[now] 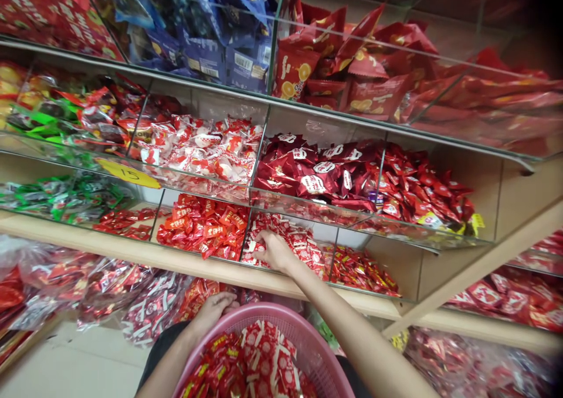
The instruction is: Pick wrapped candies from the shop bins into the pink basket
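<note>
Sweets (268, 351) in red-and-white wrappers lie nearest, in a pink basket (264, 310) below the fingers of both hands, with red-and-yellow sweets (220, 360) beside them on the left. At the basket's far left edge, the left hand (215, 307) has its fingers curled against the rim; whether they grip it I cannot tell. Clear bags (153, 301) of wrapped sweets lie to the left of those fingers, under the shelf (268, 283). Farther off, the right hand (277, 252) reaches over the shelf's edge, its bent fingers in among more red-and-white sweets in a bin; I cannot tell whether they pinch one. Just left of these fingers, past a clear divider, are orange-red sweets (204, 225), with green ones (61, 193) well to the left; to the right are small red-and-yellow ones. Above the fingers, the next tier holds maroon packs (323, 169) and, leftward, a yellow tag (127, 173) reading 15. Highest and farthest are blue packs (209, 49) and red packs (378, 96).
</note>
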{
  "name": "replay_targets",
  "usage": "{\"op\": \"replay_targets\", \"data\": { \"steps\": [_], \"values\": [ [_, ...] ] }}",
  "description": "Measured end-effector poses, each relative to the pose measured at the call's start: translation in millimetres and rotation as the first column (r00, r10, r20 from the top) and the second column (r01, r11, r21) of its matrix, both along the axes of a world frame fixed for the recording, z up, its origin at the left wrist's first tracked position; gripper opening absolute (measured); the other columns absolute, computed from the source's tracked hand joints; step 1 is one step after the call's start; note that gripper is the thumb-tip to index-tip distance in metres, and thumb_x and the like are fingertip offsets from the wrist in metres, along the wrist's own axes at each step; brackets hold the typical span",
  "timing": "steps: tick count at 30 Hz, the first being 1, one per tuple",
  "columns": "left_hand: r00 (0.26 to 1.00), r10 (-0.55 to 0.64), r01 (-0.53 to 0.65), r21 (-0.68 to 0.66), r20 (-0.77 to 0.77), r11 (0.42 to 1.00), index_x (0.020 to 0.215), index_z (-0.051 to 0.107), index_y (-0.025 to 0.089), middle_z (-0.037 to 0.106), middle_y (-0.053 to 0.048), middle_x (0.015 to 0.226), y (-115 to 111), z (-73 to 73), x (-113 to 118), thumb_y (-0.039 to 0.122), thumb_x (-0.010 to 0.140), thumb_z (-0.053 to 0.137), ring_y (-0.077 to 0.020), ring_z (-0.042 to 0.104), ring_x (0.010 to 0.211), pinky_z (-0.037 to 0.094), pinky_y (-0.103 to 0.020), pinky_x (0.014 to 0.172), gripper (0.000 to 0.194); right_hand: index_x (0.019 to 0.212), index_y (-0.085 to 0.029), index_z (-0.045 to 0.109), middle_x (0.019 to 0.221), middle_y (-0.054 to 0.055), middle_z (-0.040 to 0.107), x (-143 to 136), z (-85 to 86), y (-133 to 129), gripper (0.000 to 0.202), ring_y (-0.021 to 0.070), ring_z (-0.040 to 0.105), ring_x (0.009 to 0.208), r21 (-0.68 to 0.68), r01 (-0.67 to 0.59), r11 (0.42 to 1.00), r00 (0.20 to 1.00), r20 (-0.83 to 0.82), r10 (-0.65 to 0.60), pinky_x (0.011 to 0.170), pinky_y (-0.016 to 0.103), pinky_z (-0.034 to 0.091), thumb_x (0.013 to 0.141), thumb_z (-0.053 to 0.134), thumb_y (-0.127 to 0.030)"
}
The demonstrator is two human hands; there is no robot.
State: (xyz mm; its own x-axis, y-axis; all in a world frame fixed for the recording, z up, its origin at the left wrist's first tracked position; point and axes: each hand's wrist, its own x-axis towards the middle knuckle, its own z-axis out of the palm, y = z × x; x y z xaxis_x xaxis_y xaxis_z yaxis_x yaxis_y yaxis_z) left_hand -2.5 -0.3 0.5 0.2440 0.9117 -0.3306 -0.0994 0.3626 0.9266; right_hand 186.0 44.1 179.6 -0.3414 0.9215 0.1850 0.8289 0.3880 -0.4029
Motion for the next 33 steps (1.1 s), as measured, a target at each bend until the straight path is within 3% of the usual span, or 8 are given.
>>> {"op": "replay_targets", "data": {
  "steps": [10,15,19,21,24,33],
  "values": [
    [1.0,0.012,-0.012,-0.001,0.015,1.0,0.084,0.059,0.012,0.067,-0.009,0.079,2.0,-6.1,0.5,0.049,0.054,0.066,-0.0205,0.062,0.075,0.045,-0.031,0.075,0.048,0.098,-0.015,0.055,0.096,0.01,0.058,-1.3,-2.0,-2.0,0.033,0.0191,0.054,0.084,-0.019,0.06,0.998,0.997,0.053,-0.059,0.069,0.027,0.037,0.07,0.064,-0.03],
    [1.0,0.012,-0.012,0.007,0.021,1.0,0.085,0.058,0.012,0.067,-0.01,0.079,1.3,-4.5,0.5,0.049,0.054,0.066,-0.0211,0.062,0.076,0.045,-0.032,0.075,0.049,0.098,-0.017,0.055,0.087,0.006,0.061,3.8,-2.5,1.7,0.03,0.0161,0.054,0.075,0.064,0.049,0.997,0.994,-0.102,-0.043,0.065,0.025,0.037,0.076,0.057,-0.037],
    [1.0,0.018,-0.018,0.001,-0.002,1.0,0.084,0.058,0.011,0.068,-0.011,0.08,-0.5,2.6,1.8,0.05,0.052,0.066,-0.0223,0.062,0.077,0.045,-0.032,0.075,0.052,0.094,-0.015,0.058,0.077,0.004,0.062,21.2,11.7,11.3,0.033,0.0165,0.054,0.069,0.123,0.126,0.984,0.969,-0.229,-0.096,0.063,0.026,0.039,0.077,0.053,-0.042],
    [1.0,0.021,-0.021,0.0,-0.014,1.0,0.084,0.058,0.011,0.068,-0.011,0.08,-1.1,5.7,2.4,0.05,0.051,0.066,-0.0224,0.062,0.077,0.045,-0.032,0.075,0.052,0.097,-0.015,0.058,0.085,0.006,0.063,31.5,19.5,13.9,0.032,0.0191,0.056,0.078,0.158,0.139,0.978,0.965,-0.243,-0.098,0.071,0.028,0.04,0.078,0.052,-0.04],
    [0.999,0.019,-0.019,0.007,-0.029,1.0,0.084,0.058,0.011,0.068,-0.011,0.08,-1.8,8.9,2.9,0.05,0.051,0.066,-0.0224,0.062,0.077,0.046,-0.032,0.075,0.052,0.105,-0.016,0.056,0.103,0.009,0.061,41.3,25.4,13.6,0.033,0.0221,0.054,0.095,0.19,0.108,0.976,0.978,-0.198,-0.07,0.081,0.03,0.038,0.079,0.053,-0.036],
    [1.0,0.02,-0.02,0.017,-0.022,1.0,0.084,0.059,0.011,0.068,-0.011,0.08,0.7,0.8,1.2,0.051,0.051,0.066,-0.0224,0.062,0.077,0.046,-0.033,0.076,0.052,0.118,-0.019,0.049,0.109,0.011,0.06,19.9,25.2,28.2,0.038,0.022,0.054,0.099,0.148,-0.055,0.987,0.995,0.096,0.041,0.081,0.029,0.038,0.083,0.05,-0.034]
  ]
}}
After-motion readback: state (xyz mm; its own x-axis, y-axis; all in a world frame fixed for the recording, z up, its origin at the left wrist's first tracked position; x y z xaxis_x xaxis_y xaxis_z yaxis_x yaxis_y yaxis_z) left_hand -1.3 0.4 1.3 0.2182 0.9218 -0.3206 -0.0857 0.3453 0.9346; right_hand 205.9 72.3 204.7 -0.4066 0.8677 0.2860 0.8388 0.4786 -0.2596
